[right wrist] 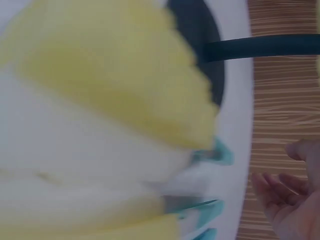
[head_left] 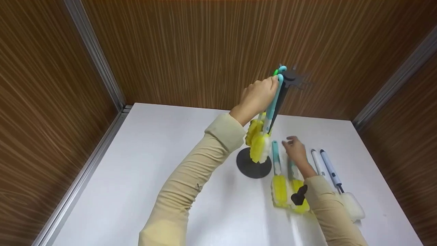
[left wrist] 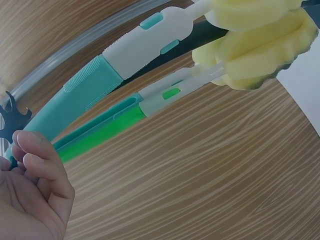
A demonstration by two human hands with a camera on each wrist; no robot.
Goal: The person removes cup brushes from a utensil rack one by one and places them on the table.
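head | left hand [head_left: 256,96] fingers grasp teal brush [head_left: 272,109], near-vertical, sponge down | right hand [head_left: 296,152] seemingly released

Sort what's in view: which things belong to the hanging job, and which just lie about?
In the job: left hand, teal brush at the stand, hung brushes, right hand.
Lying about: two yellow brushes, two white brushes.
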